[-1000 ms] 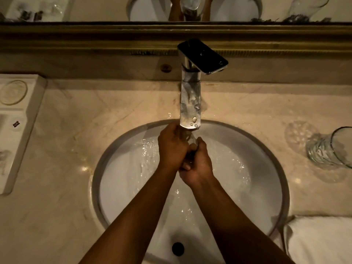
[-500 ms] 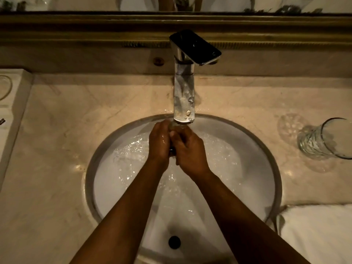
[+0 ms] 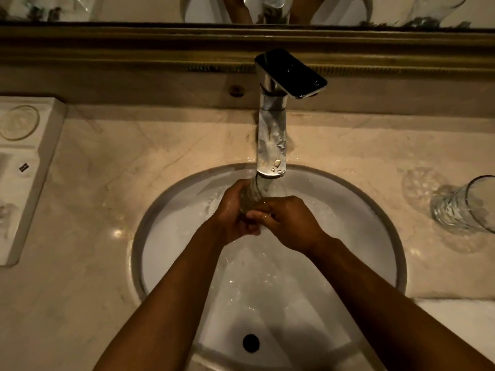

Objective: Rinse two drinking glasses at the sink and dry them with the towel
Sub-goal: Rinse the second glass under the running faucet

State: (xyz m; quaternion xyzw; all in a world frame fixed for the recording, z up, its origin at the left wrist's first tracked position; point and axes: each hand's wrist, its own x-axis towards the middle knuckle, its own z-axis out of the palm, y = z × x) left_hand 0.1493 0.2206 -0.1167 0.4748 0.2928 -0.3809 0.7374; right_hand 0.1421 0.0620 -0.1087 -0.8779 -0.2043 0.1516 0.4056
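A clear drinking glass is held under the chrome faucet spout, over the round white sink. My left hand grips its lower left side. My right hand wraps around it from the right, fingers across the glass's base. Most of the glass is hidden by my hands. A second clear ribbed glass stands on the marble counter at the right edge. A white towel lies at the lower right beside the sink.
A white tray with small items sits on the counter at the left. The faucet's dark lever handle points right. A gold-framed mirror runs along the back. The sink drain lies near the front.
The glass has tipped so its mouth shows under the spout, and my right hand has slid across its base. The camera has shifted slightly.
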